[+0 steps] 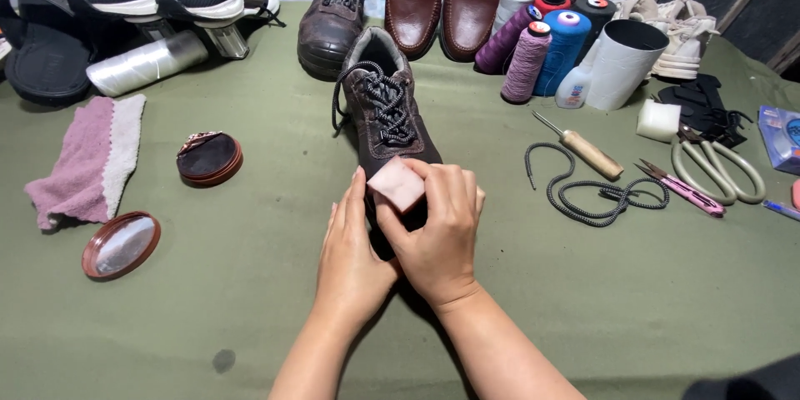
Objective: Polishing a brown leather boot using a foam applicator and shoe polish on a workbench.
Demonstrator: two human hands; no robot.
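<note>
The left hand is wrapping around the toe of the brown shoe; the right hand is pinching a pink sponge and pressing it on the toe; the shoe is lying on the green table; farther back, thread spools are standing together.

Both hands sit at the toe of the dark brown shoe, which blocks the way straight ahead. Left of the left hand, bare green cloth runs out to the open polish tin and its lid. Right of the right hand, a coiled lace, an awl and scissors crowd the way. Toward the body the cloth lies open.
</note>
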